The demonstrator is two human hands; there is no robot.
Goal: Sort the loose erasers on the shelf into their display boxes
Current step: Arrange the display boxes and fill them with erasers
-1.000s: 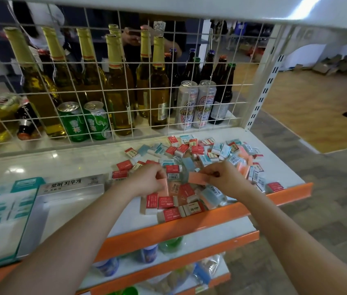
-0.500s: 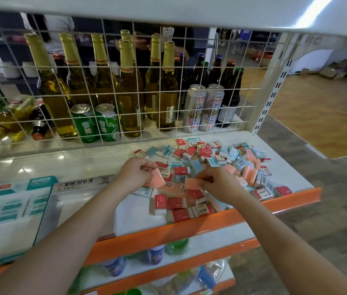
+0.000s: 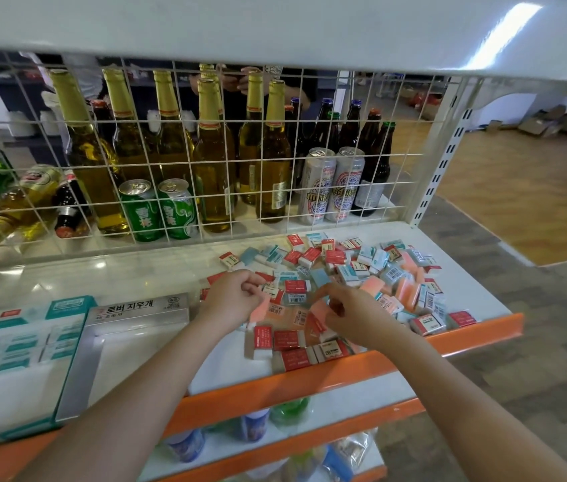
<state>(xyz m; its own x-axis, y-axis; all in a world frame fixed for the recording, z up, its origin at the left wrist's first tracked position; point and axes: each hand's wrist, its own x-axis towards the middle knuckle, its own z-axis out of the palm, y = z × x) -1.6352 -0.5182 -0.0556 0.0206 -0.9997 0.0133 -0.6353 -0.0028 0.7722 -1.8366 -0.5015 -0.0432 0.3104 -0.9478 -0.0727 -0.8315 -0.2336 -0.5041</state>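
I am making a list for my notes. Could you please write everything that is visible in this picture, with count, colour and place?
loose erasers: many, red, teal and pink sleeves, heaped on the right half of the shelf
silver display box: one, left of the heap
teal display box: one, far left
shelf: one, white with orange front edge
tall bottles: several, amber with gold necks, behind the wire grid
dark bottles: several, behind the grid, right
green cans: two, behind the grid
silver cans: two, behind the grid
left hand: holds a pink eraser
right hand: fingers on a pink eraser
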